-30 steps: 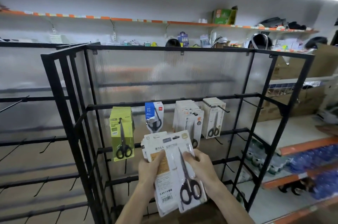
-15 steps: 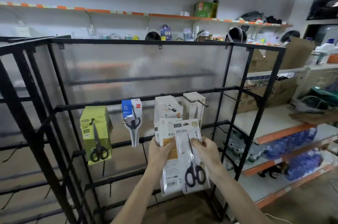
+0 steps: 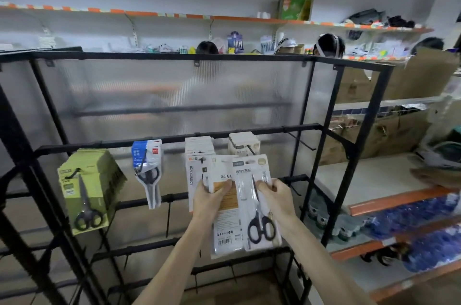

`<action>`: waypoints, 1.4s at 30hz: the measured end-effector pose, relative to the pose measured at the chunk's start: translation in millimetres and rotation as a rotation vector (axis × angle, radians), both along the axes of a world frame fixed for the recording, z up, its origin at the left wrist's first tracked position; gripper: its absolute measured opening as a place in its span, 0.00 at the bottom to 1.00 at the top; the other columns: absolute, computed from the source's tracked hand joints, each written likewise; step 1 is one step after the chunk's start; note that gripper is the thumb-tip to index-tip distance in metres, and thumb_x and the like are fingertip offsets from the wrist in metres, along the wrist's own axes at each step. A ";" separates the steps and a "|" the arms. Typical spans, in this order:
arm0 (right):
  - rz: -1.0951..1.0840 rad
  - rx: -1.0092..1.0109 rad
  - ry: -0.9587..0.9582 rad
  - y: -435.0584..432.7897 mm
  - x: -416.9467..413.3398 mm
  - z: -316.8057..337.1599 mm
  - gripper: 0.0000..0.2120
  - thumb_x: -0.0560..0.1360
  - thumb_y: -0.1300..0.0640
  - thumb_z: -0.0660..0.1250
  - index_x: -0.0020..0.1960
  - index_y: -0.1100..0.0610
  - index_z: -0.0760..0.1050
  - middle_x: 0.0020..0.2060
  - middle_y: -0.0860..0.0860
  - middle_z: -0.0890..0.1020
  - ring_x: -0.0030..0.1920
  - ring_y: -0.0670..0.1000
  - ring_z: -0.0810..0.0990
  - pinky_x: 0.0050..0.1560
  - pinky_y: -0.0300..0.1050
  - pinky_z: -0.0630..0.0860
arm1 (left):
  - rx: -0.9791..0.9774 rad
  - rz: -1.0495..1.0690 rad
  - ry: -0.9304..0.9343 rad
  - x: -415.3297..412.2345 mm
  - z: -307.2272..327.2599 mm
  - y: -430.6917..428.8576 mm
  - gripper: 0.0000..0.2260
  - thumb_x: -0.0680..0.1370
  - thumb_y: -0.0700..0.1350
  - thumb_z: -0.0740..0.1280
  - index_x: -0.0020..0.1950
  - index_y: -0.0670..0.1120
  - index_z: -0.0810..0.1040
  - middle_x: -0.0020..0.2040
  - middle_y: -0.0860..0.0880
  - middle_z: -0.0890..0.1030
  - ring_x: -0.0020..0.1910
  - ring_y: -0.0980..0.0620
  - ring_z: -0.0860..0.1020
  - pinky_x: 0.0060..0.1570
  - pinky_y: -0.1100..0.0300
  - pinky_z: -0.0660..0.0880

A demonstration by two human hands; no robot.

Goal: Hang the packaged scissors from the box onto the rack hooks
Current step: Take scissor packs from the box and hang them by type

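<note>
My left hand [image 3: 212, 196] grips a stack of white scissors packs [image 3: 225, 227] by its left edge, thumb on the front. With my right hand [image 3: 274, 192] I pinch the front pack [image 3: 259, 207], which shows black-handled scissors, and hold it a little to the right of the stack. Both are raised in front of the black rack [image 3: 174, 140], just below its upper hook bar. On that bar hang green packs [image 3: 87, 187], a blue-and-white pack [image 3: 147, 167], white packs [image 3: 199, 152] and cream packs [image 3: 243, 144]. A bare hook [image 3: 299, 141] sticks out to the right of them.
Lower bars of the rack carry bare hooks. A ribbed translucent panel [image 3: 174, 90] backs the rack. To the right stand orange-edged shelves [image 3: 389, 202] with blue bottle packs [image 3: 424, 225] and cardboard boxes [image 3: 411, 77]. People's heads show behind the rack top.
Both hands have lifted the packs higher, up to the hanging rows. The view has swung left and closer to the rack. My right hand has drawn the front pack slightly to the right.
</note>
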State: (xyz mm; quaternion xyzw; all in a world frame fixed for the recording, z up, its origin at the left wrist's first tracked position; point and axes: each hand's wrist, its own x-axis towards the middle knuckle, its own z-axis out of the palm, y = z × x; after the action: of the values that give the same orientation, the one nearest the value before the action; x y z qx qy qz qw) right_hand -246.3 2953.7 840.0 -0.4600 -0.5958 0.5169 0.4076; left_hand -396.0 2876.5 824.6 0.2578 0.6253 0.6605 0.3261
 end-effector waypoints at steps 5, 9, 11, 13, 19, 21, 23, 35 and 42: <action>0.095 -0.029 -0.018 60.0 4.3 3.2 0.07 0.78 0.55 0.67 0.44 0.58 0.74 0.40 0.52 0.82 0.38 0.50 0.79 0.37 0.42 0.74 | 0.010 0.117 0.091 15.8 10.1 28.6 0.18 0.75 0.47 0.77 0.60 0.49 0.73 0.51 0.52 0.81 0.49 0.54 0.80 0.48 0.56 0.75; 0.173 -0.045 -0.069 90.6 -2.1 -4.6 0.06 0.79 0.55 0.66 0.47 0.58 0.76 0.42 0.51 0.82 0.40 0.49 0.78 0.38 0.42 0.72 | -0.018 0.223 0.137 12.8 10.1 41.2 0.21 0.74 0.49 0.78 0.62 0.49 0.73 0.53 0.51 0.83 0.53 0.49 0.82 0.60 0.47 0.78; 0.212 -0.060 -0.052 97.9 -4.6 -8.5 0.04 0.80 0.56 0.66 0.49 0.56 0.78 0.43 0.49 0.82 0.42 0.46 0.79 0.38 0.39 0.72 | -0.038 0.266 0.141 11.8 10.2 42.8 0.23 0.74 0.48 0.77 0.65 0.47 0.73 0.51 0.52 0.82 0.50 0.52 0.81 0.54 0.53 0.78; 0.245 -0.061 -0.041 103.5 -5.2 -12.0 0.02 0.81 0.57 0.66 0.49 0.53 0.76 0.41 0.45 0.80 0.41 0.42 0.77 0.37 0.35 0.70 | -0.060 0.296 0.157 11.2 9.8 44.3 0.22 0.75 0.47 0.76 0.65 0.47 0.72 0.48 0.54 0.80 0.46 0.56 0.79 0.44 0.61 0.74; 0.230 -0.082 -0.013 106.0 -7.2 -32.5 0.07 0.81 0.56 0.65 0.57 0.56 0.76 0.47 0.48 0.81 0.44 0.42 0.77 0.37 0.34 0.69 | -0.095 0.321 0.156 6.7 2.4 47.3 0.22 0.74 0.47 0.77 0.64 0.50 0.72 0.51 0.53 0.81 0.48 0.56 0.80 0.57 0.51 0.77; 0.205 -0.076 -0.014 109.7 -5.6 -37.6 0.07 0.81 0.55 0.64 0.56 0.57 0.78 0.47 0.49 0.82 0.44 0.45 0.79 0.36 0.36 0.70 | -0.082 0.322 0.147 9.2 0.8 51.6 0.21 0.74 0.46 0.77 0.62 0.51 0.72 0.50 0.54 0.81 0.48 0.56 0.80 0.55 0.53 0.77; 0.213 -0.054 -0.045 115.0 -7.6 -36.3 0.08 0.81 0.54 0.64 0.55 0.58 0.78 0.47 0.51 0.83 0.44 0.47 0.80 0.36 0.38 0.71 | -0.075 0.322 0.143 11.1 0.8 55.1 0.20 0.74 0.46 0.77 0.60 0.52 0.72 0.51 0.53 0.82 0.48 0.56 0.81 0.51 0.56 0.78; 0.232 0.040 -0.287 159.9 -46.5 -22.1 0.20 0.81 0.49 0.60 0.35 0.58 0.72 0.31 0.52 0.75 0.32 0.51 0.73 0.32 0.43 0.66 | -0.099 0.329 0.126 18.8 5.6 57.2 0.17 0.74 0.42 0.77 0.58 0.50 0.74 0.49 0.52 0.84 0.46 0.57 0.83 0.40 0.65 0.78; 0.210 0.125 -0.214 123.5 -28.1 -29.5 0.22 0.80 0.42 0.63 0.62 0.60 0.66 0.56 0.52 0.71 0.53 0.49 0.72 0.51 0.46 0.73 | -0.105 0.370 0.048 27.4 11.5 64.0 0.13 0.74 0.44 0.78 0.54 0.49 0.77 0.48 0.50 0.85 0.46 0.53 0.84 0.40 0.63 0.77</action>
State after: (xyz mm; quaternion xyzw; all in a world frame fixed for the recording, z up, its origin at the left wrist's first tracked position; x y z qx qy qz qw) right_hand -274.4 3077.2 810.5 -0.4216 -0.7116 0.4666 0.3132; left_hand -368.7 2940.5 836.1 0.1368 0.7031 0.6694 0.1968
